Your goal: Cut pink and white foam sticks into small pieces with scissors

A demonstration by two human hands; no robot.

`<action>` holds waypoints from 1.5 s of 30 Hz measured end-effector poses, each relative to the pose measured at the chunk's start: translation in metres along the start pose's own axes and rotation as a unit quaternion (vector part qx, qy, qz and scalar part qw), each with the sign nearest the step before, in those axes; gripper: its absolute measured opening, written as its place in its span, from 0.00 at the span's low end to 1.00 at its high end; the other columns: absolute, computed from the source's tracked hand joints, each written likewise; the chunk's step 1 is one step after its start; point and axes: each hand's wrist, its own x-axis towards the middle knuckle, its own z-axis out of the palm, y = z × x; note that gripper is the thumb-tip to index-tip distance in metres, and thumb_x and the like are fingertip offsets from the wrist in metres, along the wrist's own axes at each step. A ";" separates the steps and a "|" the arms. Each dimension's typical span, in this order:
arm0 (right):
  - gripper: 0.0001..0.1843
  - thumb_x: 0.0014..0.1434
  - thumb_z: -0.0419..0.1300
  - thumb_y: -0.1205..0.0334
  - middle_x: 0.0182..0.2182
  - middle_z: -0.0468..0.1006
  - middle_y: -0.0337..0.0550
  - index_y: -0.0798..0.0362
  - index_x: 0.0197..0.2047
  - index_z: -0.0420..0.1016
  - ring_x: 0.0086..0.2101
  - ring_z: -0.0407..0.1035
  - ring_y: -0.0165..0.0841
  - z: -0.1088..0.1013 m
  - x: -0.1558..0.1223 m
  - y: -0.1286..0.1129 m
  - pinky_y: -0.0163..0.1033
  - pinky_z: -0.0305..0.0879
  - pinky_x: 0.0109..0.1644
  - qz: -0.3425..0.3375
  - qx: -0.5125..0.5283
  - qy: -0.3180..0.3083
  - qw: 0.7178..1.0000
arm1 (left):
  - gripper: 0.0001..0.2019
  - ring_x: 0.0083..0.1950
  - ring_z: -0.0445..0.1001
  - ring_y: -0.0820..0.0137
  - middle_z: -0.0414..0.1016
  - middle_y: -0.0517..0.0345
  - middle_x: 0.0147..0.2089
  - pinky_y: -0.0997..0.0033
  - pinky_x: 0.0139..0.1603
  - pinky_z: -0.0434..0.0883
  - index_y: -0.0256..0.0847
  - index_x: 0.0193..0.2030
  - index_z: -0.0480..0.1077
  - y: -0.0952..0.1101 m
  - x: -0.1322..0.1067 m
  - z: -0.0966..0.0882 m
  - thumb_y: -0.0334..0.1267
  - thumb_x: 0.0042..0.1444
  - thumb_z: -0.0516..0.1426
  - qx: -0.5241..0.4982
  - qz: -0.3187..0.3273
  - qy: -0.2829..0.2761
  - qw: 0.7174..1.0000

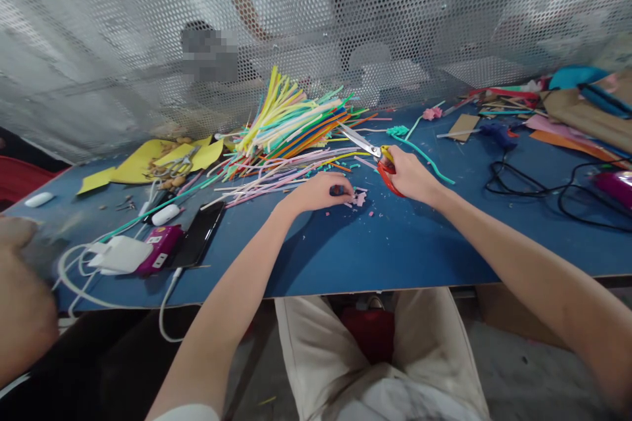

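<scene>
My right hand [409, 174] is closed around the red and yellow handles of a pair of scissors [364, 144]. The blades stand apart and point up and left over the table, toward a heap of coloured pipe cleaners [296, 128]. My left hand [323, 191] rests lower on the table with thumb and fingers curled into a pinch. At its fingertips is a small clump of pale pink pieces [360, 197]. Teal and pink snippets are scattered around both hands. Right of the scissors lies a bent teal pipe cleaner [429, 158] with a curled teal bunch [397, 131].
A perforated metal panel [395, 20] rises behind the blue table [316, 256]. To the left are a phone [200, 233], a white charger [123, 255] with cables and yellow sheets [133, 168]. A glue gun [498, 135] and black cord lie right. Another person's arm [22, 302] enters at left.
</scene>
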 end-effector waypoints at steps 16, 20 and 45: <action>0.22 0.52 0.70 0.54 0.34 0.72 0.36 0.48 0.36 0.58 0.31 0.73 0.30 0.030 -0.008 -0.027 0.43 0.73 0.40 0.039 0.485 0.019 0.873 | 0.23 0.34 0.78 0.73 0.82 0.49 0.44 0.72 0.37 0.75 0.37 0.42 0.76 0.017 0.013 0.024 0.56 0.51 0.68 -0.413 -0.213 0.177 0.868; 0.23 0.49 0.73 0.52 0.33 0.74 0.37 0.50 0.35 0.62 0.26 0.66 0.27 0.036 -0.008 -0.024 0.38 0.67 0.30 0.038 0.471 0.038 0.881 | 0.25 0.34 0.77 0.74 0.82 0.48 0.45 0.73 0.38 0.76 0.36 0.42 0.80 0.020 0.012 0.025 0.57 0.50 0.68 -0.420 -0.219 0.168 0.865; 0.24 0.47 0.73 0.48 0.35 0.77 0.41 0.51 0.35 0.66 0.27 0.64 0.28 0.033 -0.004 -0.017 0.38 0.64 0.30 0.055 0.441 0.058 0.894 | 0.21 0.32 0.77 0.75 0.80 0.53 0.34 0.71 0.41 0.77 0.33 0.42 0.80 0.018 0.013 0.027 0.48 0.46 0.72 -0.468 -0.215 0.138 0.846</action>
